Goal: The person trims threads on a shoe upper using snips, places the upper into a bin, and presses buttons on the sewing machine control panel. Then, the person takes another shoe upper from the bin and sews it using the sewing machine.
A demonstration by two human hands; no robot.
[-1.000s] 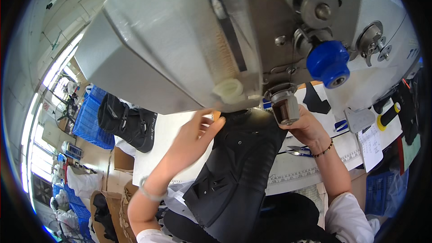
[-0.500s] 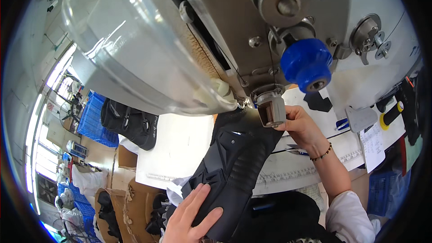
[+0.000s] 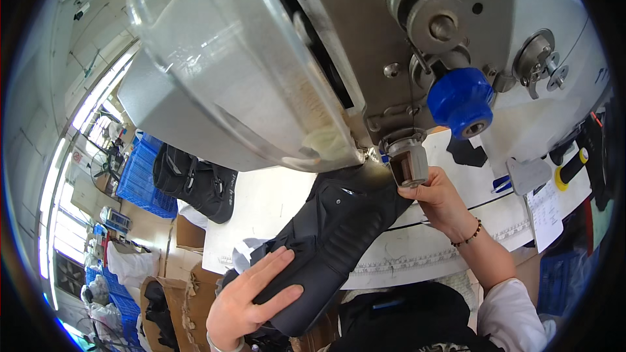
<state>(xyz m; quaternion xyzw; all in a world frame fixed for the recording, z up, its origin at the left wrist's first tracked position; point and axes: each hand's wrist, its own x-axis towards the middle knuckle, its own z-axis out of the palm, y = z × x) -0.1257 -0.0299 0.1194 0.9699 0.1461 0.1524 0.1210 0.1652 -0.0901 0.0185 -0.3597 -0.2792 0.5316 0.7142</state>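
A black boot upper [image 3: 326, 248] with ribbed padding lies slantwise, its far end under the sewing head beside the lit needle area [image 3: 373, 156]. My left hand [image 3: 251, 300] rests on its near left part, fingers stretched and thumb spread apart. My right hand [image 3: 440, 202] pinches the upper's far right edge between thumb and fingers, close below a small metal housing [image 3: 409, 163]; some of its fingertips are hidden. The grey sewing machine [image 3: 365, 19] fills the top, with a blue knob [image 3: 460, 103] and a clear plastic guard [image 3: 228, 72].
A finished-looking black boot [image 3: 195, 182] lies left of the white worktable [image 3: 248, 199], near a blue crate [image 3: 147, 176]. A printed ruler strip [image 3: 391, 263] runs along the table's front. Right stand a paper sheet [image 3: 545, 215] and a black-and-yellow tool [image 3: 571, 169]. A cardboard box [image 3: 189, 306] sits lower left.
The view has shifted a little, so the machine appears further right. My left hand has slid left and down relative to the upper's middle; my right hand keeps its pinch at the edge.
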